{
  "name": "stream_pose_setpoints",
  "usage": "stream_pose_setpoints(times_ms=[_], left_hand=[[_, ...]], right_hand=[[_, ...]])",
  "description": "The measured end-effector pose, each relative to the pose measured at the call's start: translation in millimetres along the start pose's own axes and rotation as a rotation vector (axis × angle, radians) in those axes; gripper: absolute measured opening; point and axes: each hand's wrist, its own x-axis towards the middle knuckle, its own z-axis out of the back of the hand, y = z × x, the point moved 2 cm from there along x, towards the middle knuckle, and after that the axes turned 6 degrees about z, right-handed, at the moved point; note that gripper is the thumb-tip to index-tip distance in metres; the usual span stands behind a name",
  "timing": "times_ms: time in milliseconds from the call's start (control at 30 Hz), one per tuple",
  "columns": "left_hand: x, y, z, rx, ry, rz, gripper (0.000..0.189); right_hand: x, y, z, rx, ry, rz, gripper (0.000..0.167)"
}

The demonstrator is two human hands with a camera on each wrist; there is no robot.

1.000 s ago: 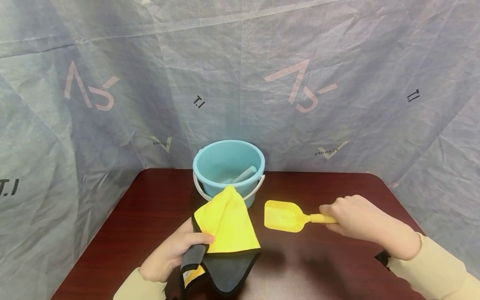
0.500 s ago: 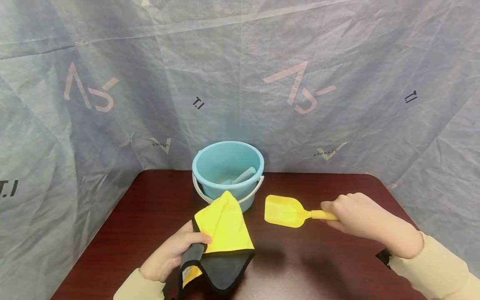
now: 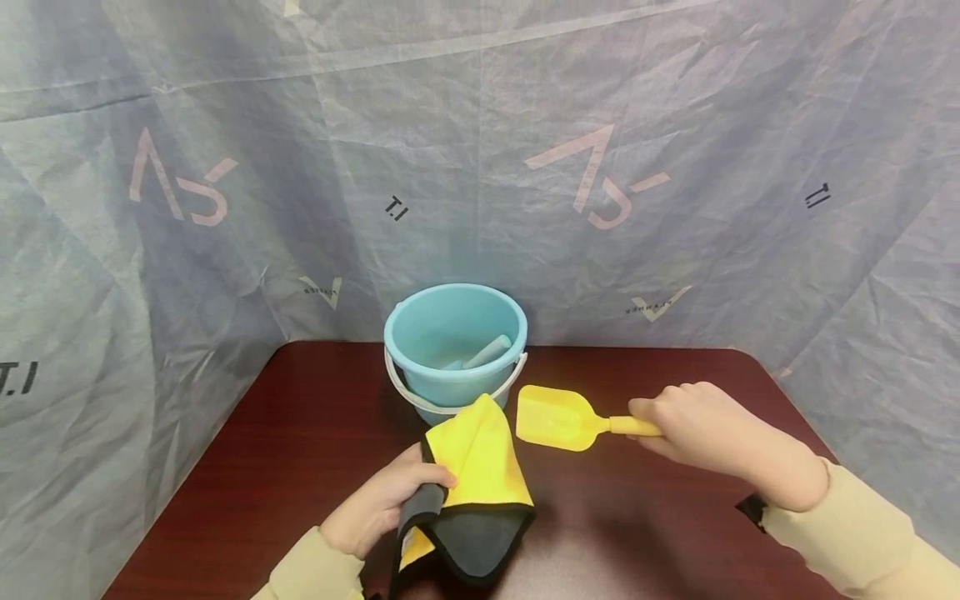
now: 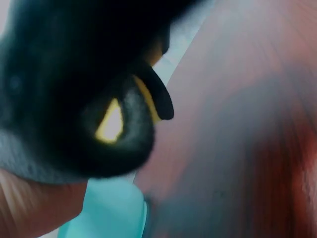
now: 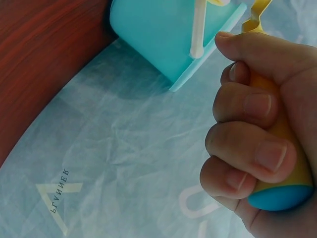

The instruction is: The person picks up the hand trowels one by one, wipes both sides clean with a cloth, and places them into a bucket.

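Observation:
My right hand [image 3: 693, 425] grips a yellow toy shovel [image 3: 558, 418] by its handle, the blade pointing left over the table. In the right wrist view the fingers curl around the yellow handle [image 5: 277, 134], which ends in a blue cap [image 5: 282, 197]. A yellow and grey cloth [image 3: 483, 454] with black edging hangs folded from my left hand [image 3: 390, 498], thumb pressed on its yellow side. Its top corner overlaps the front of a light blue bucket [image 3: 457, 385] in the head view. The cloth's dark side fills much of the left wrist view.
The bucket stands at the back of the dark red table [image 3: 300, 433], its white handle [image 3: 408, 396] lowered in front. Inside lies a light blue stick-like piece [image 3: 487, 352]. A grey printed sheet [image 3: 480, 167] hangs behind the table and on both sides.
My left hand has moved right with the cloth, after a slight dip of its top corner. The shovel has risen slightly and shifted left, so cloth and blade are closer together.

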Motion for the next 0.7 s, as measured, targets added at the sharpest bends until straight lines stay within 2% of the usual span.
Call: stream_pose_setpoints(times_ms=[200, 467, 700], left_hand=[[11.9, 4.1, -10.9, 0.002, -0.001, 0.03, 0.049], [28.3, 1.0, -32.3, -0.02, 0.074, 0.004, 0.055], [36.6, 3.2, -46.6, -0.022, 0.149, -0.003, 0.052]], right_hand=[[2.4, 2, 0, 0.002, 0.013, 0.0, 0.044], [5.6, 4, 1, 0.001, 0.047, -0.003, 0.042], [8.5, 6, -1, 0.016, 0.092, -0.02, 0.041]])
